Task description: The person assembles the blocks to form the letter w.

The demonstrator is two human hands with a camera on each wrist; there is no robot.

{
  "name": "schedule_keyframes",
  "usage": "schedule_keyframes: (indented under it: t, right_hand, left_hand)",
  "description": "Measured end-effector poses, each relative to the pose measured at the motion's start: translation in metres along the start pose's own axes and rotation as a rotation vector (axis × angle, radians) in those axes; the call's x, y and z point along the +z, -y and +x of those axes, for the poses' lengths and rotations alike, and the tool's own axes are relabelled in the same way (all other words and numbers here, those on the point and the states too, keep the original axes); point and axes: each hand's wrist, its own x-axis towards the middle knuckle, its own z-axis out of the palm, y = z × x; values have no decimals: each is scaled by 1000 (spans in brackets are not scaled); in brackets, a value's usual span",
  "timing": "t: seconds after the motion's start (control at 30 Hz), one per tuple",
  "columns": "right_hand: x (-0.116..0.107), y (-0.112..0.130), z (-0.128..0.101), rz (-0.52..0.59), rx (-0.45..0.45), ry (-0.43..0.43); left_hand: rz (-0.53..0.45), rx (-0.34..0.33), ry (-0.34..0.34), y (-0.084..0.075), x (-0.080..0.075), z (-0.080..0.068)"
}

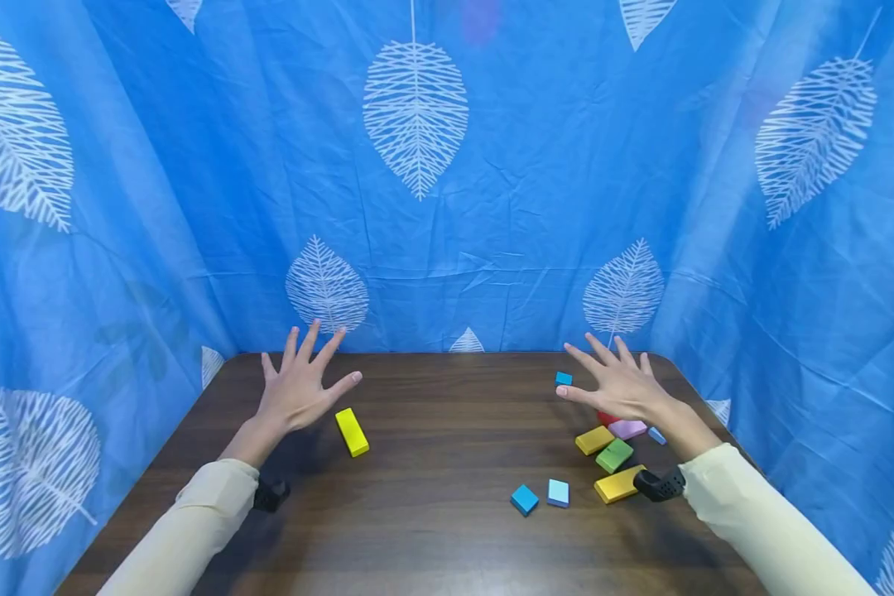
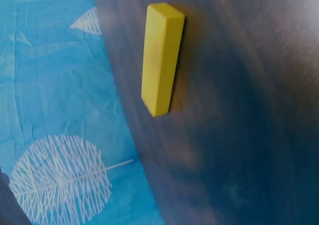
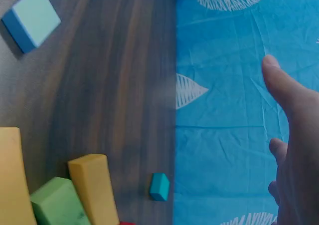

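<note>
My left hand (image 1: 295, 396) hovers over the left of the table, fingers spread and holding nothing. Just right of it lies a yellow block (image 1: 353, 432), also plain in the left wrist view as a long yellow block (image 2: 162, 60). Spread the same way, my right hand (image 1: 620, 385) is above the right side and holds nothing. Under and around it lie a small blue block (image 1: 563, 378), a partly hidden red block (image 1: 606, 418), a purple block (image 1: 628, 429), a green block (image 1: 614, 455) and an orange-yellow block (image 1: 594, 440).
Nearer the front are a second orange-yellow block (image 1: 618, 485), a blue block (image 1: 524, 500) and a light blue block (image 1: 558, 493). A small blue piece (image 1: 656, 435) lies by the right wrist. Blue leaf-print cloth (image 1: 477, 207) surrounds the brown table (image 1: 432, 463) at back and sides.
</note>
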Motion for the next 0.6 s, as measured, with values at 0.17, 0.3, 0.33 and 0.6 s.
schedule_keyframes:
  t: [0.17,0.3,0.33,0.6]
  right_hand:
    - [12,-1,-5,56,-46,-7]
    - [28,-3,-12,88,-66,-26]
    - [34,-4,-14,101,-70,-34]
    - [70,-19,-34,197,-74,-79]
  left_hand:
    - [-125,2,22,0,12,-10]
    - [-255,-13,50,0,24,-22]
    - [-285,-23,63,0,28,-26]
    - [-444,-98,211,12,53,-39]
